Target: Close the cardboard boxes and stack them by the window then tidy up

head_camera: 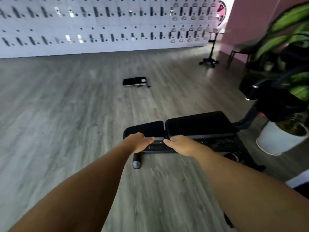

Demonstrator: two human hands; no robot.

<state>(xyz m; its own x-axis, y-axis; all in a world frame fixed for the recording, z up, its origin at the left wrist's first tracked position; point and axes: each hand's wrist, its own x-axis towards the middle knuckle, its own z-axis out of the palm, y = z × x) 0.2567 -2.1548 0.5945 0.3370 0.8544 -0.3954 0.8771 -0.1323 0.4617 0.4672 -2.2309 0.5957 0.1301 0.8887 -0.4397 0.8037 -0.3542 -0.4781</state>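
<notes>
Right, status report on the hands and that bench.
Left hand and right hand both on the black bench. No cardboard boxes in view. White plant pot close beside the bench.

Black padded bench point(197, 126) — two cushions end to end, flat, low on grey floor point(66, 114), near white plant pot point(277, 141)

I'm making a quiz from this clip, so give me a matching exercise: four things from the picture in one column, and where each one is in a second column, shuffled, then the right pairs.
Things:
1. bench
2. pot
3. case
4. stand

Places:
A. open on the floor mid-room
B. far back by the pink wall
C. under both hands
D. right of the bench, holding a plant

Pairs: 1-C, 2-D, 3-A, 4-B. The left hand and right hand rest on the bench's near edge.
</notes>
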